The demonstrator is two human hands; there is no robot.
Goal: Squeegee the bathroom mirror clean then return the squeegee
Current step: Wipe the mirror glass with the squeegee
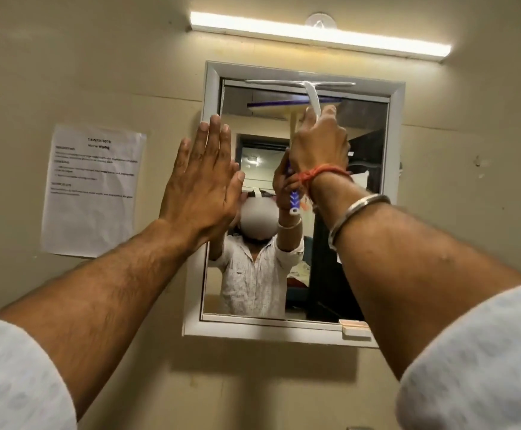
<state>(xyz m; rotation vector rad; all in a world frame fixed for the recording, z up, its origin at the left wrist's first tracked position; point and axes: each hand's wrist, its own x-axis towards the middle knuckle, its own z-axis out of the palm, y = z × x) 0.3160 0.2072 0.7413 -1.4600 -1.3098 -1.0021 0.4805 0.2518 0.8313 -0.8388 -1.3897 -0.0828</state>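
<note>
A white-framed mirror (pixel 367 187) hangs on the beige wall straight ahead. My right hand (pixel 319 144) grips the handle of a white squeegee (pixel 299 84), whose blade lies flat across the top edge of the glass. My left hand (pixel 201 178) is raised with fingers straight, flat against the mirror's left frame edge and the wall. The glass reflects the purple-and-white handle, both arms and a person in a white shirt.
A printed paper sheet (pixel 93 190) is taped to the wall left of the mirror. A lit tube light (pixel 318 32) runs above it, with a suction hook (pixel 318 21) above the light. A small pale block (pixel 356 328) rests on the frame's bottom ledge.
</note>
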